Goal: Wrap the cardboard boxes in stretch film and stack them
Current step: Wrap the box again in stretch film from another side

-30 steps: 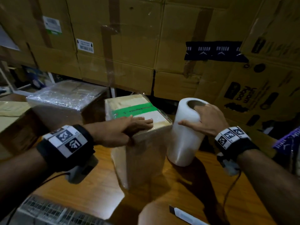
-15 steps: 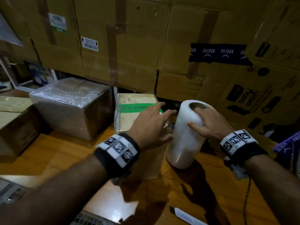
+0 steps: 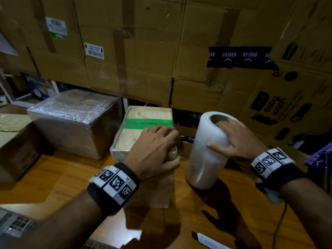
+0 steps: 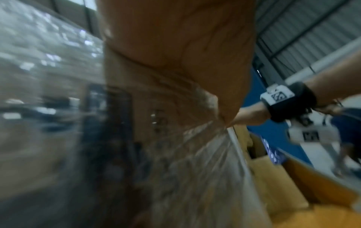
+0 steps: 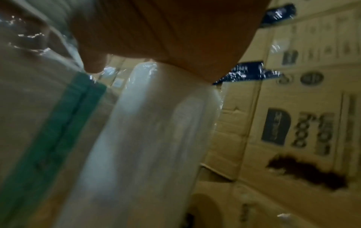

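Item: small cardboard box [image 3: 143, 133] with green tape band [image 3: 150, 123], partly sheathed in film, standing near the middle of the wooden desk [image 3: 50, 178], close to the far edge.

Left hand [image 3: 152, 151]: laid over the box's near right top corner, fingers [image 3: 161, 131] close together and bent over the edge, thumb down the side; whether it pinches film cannot be told.

Stretch film roll [image 3: 206, 159]: upright just right of the box.

Right hand [image 3: 235, 139]: on the roll's top, fingers spread, fingertips at the core opening, thumb across the side.

Film-wrapped carton [image 3: 75, 119]: toward the far left corner.

Stacked cartons [image 3: 143, 51]: behind the far edge.
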Demonstrator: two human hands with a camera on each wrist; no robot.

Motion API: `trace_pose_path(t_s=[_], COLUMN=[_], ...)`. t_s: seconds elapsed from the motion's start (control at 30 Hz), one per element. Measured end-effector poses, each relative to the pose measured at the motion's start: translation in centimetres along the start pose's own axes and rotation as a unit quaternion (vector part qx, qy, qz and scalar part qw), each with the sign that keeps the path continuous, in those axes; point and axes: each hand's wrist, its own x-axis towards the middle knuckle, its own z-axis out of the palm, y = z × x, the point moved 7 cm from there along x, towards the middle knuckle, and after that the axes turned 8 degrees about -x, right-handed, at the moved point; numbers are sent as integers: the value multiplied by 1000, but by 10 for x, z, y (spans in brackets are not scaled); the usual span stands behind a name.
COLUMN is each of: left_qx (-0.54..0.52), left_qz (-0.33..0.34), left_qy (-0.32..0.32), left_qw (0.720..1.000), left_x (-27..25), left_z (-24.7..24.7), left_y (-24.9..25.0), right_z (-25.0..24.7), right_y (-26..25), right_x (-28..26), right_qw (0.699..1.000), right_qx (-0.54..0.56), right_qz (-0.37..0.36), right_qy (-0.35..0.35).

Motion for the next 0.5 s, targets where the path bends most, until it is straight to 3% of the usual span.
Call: trace_pose_path(t_s=[0.13, 0.23, 0.33, 0.43, 0.5], left_qx=[19, 28, -38, -107, -128], left_qz=[-67, -28, 5, -1, 1], left_qy=[6, -29, -65, -87, -110], left_qw=[998, 999, 997, 990, 986], left_x=[-5, -3, -9, -23, -31], left_z=[3, 1, -9, -15, -17], left_y=[-9, -10, -33, -56, -59], right_z=[0, 3, 2, 4, 4], right_y=[6, -3, -11, -10, -8], right_x=[-5, 9, 24, 19, 11], right_qw=[1000, 996, 994, 999, 997], right_qx=[-3, -82, -87, -40, -67], right_qz=[2, 36, 57, 6, -11], right_qy=[-28, -2, 32, 28, 27])
